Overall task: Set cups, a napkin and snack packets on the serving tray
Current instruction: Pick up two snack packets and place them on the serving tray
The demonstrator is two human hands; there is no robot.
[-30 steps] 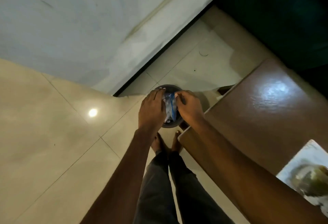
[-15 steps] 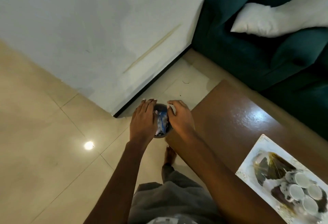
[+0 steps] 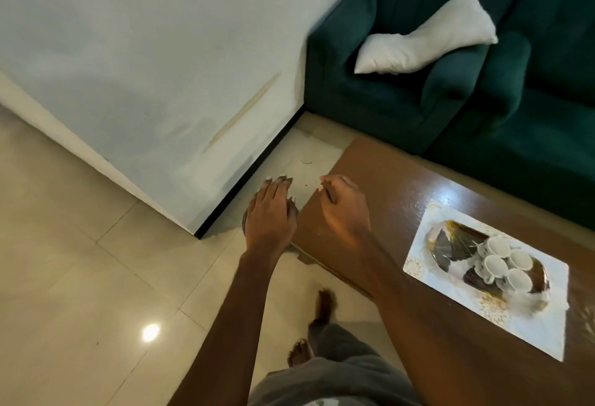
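My left hand point(image 3: 270, 215) is held flat with its fingers straight, palm down over a dark round container point(image 3: 244, 223) on the floor, most of which it hides. My right hand point(image 3: 344, 209) hovers over the near left corner of the brown table point(image 3: 402, 199), fingers loosely curled, with nothing visible in it. No snack packet is in sight. On the table to the right lies a white rectangular tray point(image 3: 534, 325) with gold-patterned edges. It bears a dark brown and white oval shape and several white cups point(image 3: 497, 265) grouped together.
A green sofa point(image 3: 402, 109) with a white cushion point(image 3: 425, 38) stands behind the table. A white wall with a black skirting runs along the left. My bare feet point(image 3: 325, 306) stand on the beige tiled floor beside the table's edge.
The blue and white packet that both hands held over the dark container is gone from view. My hands have come apart. The view has tilted up, showing the sofa and the whole tray.
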